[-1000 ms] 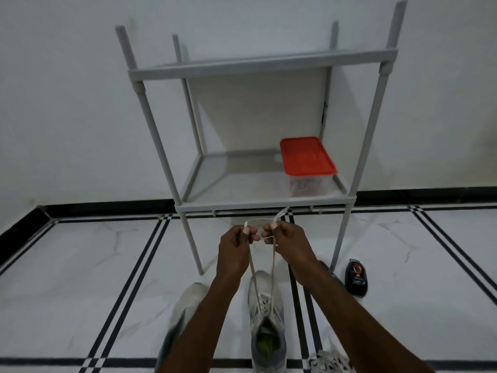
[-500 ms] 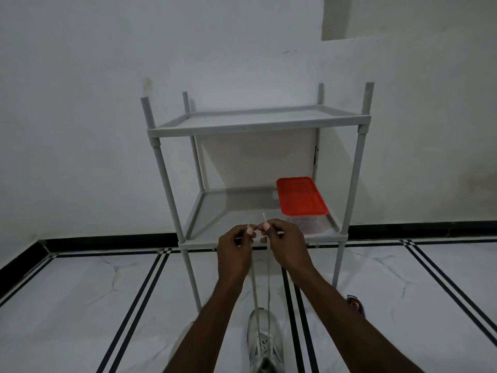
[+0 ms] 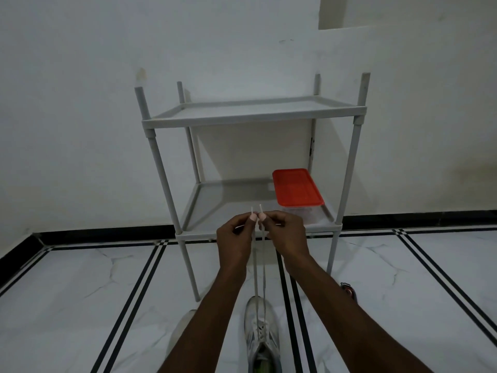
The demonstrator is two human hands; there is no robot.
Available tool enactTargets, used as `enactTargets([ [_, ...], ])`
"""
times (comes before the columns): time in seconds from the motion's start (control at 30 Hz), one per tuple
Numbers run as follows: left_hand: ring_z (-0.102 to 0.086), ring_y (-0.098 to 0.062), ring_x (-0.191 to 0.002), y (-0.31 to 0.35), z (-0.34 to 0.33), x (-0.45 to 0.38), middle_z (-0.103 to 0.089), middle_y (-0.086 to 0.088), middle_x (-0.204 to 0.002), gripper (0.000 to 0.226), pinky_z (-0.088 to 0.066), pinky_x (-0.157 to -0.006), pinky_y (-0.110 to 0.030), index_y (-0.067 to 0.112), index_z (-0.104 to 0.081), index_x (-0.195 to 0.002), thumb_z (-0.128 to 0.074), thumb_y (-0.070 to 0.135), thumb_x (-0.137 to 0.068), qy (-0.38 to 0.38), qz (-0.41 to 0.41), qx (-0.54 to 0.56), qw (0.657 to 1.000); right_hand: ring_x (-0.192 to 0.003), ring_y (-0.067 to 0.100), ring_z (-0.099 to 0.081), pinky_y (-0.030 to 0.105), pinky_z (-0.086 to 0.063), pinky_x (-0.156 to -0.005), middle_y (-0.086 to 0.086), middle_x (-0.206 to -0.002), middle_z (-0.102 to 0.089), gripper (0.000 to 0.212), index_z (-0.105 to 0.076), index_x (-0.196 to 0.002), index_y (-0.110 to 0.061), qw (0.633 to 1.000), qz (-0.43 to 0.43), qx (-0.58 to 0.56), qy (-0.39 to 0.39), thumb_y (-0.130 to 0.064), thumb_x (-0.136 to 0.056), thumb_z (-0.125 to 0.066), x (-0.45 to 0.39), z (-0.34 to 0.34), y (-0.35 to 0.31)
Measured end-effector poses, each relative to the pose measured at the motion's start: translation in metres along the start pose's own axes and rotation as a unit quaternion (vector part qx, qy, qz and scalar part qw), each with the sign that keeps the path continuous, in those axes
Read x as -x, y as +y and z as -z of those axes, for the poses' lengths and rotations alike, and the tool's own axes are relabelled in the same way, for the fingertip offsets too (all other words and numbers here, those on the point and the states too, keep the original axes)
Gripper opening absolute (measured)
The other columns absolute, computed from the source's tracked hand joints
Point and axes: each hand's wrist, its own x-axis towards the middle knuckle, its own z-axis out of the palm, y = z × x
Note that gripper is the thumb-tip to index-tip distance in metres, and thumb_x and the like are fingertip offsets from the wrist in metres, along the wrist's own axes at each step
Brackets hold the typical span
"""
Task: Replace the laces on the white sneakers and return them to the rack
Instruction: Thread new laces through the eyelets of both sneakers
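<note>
Pinching one lace [image 3: 263, 275] end in my left hand [image 3: 234, 239] and the other in my right hand [image 3: 285, 235], I hold both tips side by side. Below my hands, the two strands run down to the white sneaker [image 3: 261, 337] on the floor, before the rack [image 3: 252, 114].

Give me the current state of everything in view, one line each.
Left hand: grip pinching one lace end, tip up.
Right hand: grip pinching the other end.
White shoelace: both strands pulled taut, ends level.
White sneaker on the floor: partly laced, off the rack.
Second white sneaker: mostly hidden by the left arm.
Grey two-tier rack: upright, no shoes on it.
Red-lidded clear container: closed, on the lower shelf.
</note>
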Motion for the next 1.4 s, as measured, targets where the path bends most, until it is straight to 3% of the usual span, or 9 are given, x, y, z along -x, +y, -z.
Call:
enactTargets([
  [0.3,-0.07,-0.002,-0.095,-0.001,-0.001,-0.004,-0.077,0.009,-0.097,0.014,-0.051,-0.081,-0.02,0.024,-0.078,-0.106,-0.071,0.026,-0.094,0.004,0.004,-0.001,1.0,-0.083,0.007,-0.07,0.041,-0.06,-0.084,-0.008,-0.082,-0.075,0.016,-0.073,-0.08,-0.037,1.0,-0.007,-0.015,0.007,-0.029,-0.093,-0.068,0.002,-0.001,-0.008],
  [0.7,-0.069,-0.001,-0.093,-0.007,0.001,-0.003,-0.077,0.009,-0.097,0.017,-0.054,-0.077,-0.021,0.024,-0.078,-0.106,-0.073,0.031,-0.092,0.004,0.008,-0.02,1.0,-0.083,0.008,-0.071,0.037,-0.061,-0.081,-0.006,-0.084,-0.075,0.009,-0.075,-0.087,-0.03,1.0,-0.021,0.002,0.011,-0.029,-0.092,-0.069,0.001,0.0,0.004],
  [0.83,-0.071,-0.009,-0.089,-0.046,0.022,0.0,-0.077,0.006,-0.094,0.019,-0.057,-0.081,-0.026,0.02,-0.08,-0.103,-0.075,0.034,-0.09,0.037,0.013,-0.067,0.997,-0.082,0.01,-0.07,0.029,-0.057,-0.078,-0.004,-0.084,-0.075,0.014,-0.078,-0.092,-0.016,0.997,-0.039,0.052,0.039,-0.029,-0.09,-0.072,0.0,0.014,0.054],
  [0.97,-0.07,-0.014,-0.071,-0.118,0.058,0.028,-0.075,-0.006,-0.084,0.019,-0.056,-0.069,-0.029,0.011,-0.077,-0.101,-0.073,0.027,-0.092,0.083,0.078,-0.1,0.988,-0.096,0.021,-0.069,0.03,-0.054,-0.089,0.008,-0.097,-0.076,0.017,-0.078,-0.099,-0.01,0.981,-0.119,0.132,0.075,-0.022,-0.09,-0.071,0.013,0.036,0.138],
  [1.03,-0.069,-0.015,-0.069,-0.159,0.071,0.047,-0.074,-0.011,-0.084,0.021,-0.058,-0.074,-0.035,0.006,-0.075,-0.106,-0.072,0.023,-0.093,0.099,0.131,-0.114,0.98,-0.099,0.024,-0.069,0.037,-0.054,-0.095,0.01,-0.102,-0.075,0.02,-0.078,-0.103,-0.009,0.967,-0.173,0.179,0.05,-0.023,-0.091,-0.069,0.022,0.043,0.184],
  [1.1,-0.071,-0.018,-0.08,-0.187,0.077,0.063,-0.074,-0.012,-0.096,0.038,-0.058,-0.087,-0.04,0.006,-0.065,-0.128,-0.072,0.021,-0.093,0.098,0.187,-0.125,0.969,-0.102,0.027,-0.068,0.04,-0.054,-0.095,0.015,-0.108,-0.073,0.034,-0.071,-0.116,-0.004,0.957,-0.21,0.2,0.009,-0.025,-0.089,-0.072,0.036,0.045,0.213],
  [1.2,-0.069,-0.021,-0.092,-0.234,0.079,0.092,-0.072,-0.005,-0.104,0.064,-0.054,-0.094,-0.038,0.014,-0.043,-0.15,-0.072,0.013,-0.092,0.074,0.207,-0.194,0.956,-0.108,0.024,-0.065,0.032,-0.051,-0.092,0.016,-0.119,-0.067,0.051,-0.059,-0.128,0.002,0.953,-0.202,0.222,-0.053,-0.024,-0.088,-0.075,0.064,0.039,0.255],
  [1.3,-0.069,-0.025,-0.094,-0.262,0.078,0.117,-0.072,-0.006,-0.102,0.039,-0.054,-0.086,-0.033,0.011,-0.063,-0.13,-0.066,0.003,-0.092,-0.007,0.164,-0.276,0.947,-0.099,0.019,-0.068,0.027,-0.053,-0.085,0.005,-0.108,-0.071,0.028,-0.071,-0.111,-0.009,0.946,-0.169,0.215,-0.175,-0.024,-0.089,-0.074,0.087,0.03,0.273],
  [1.4,-0.067,-0.023,-0.102,-0.275,0.076,0.133,-0.071,-0.008,-0.115,0.024,-0.053,-0.088,-0.024,0.007,-0.072,-0.117,-0.069,0.013,-0.094,-0.074,0.168,-0.322,0.929,-0.09,0.013,-0.07,0.03,-0.055,-0.087,0.001,-0.096,-0.075,0.014,-0.077,-0.097,-0.011,0.917,-0.133,0.254,-0.277,-0.023,-0.09,-0.072,0.102,0.028,0.285],
])
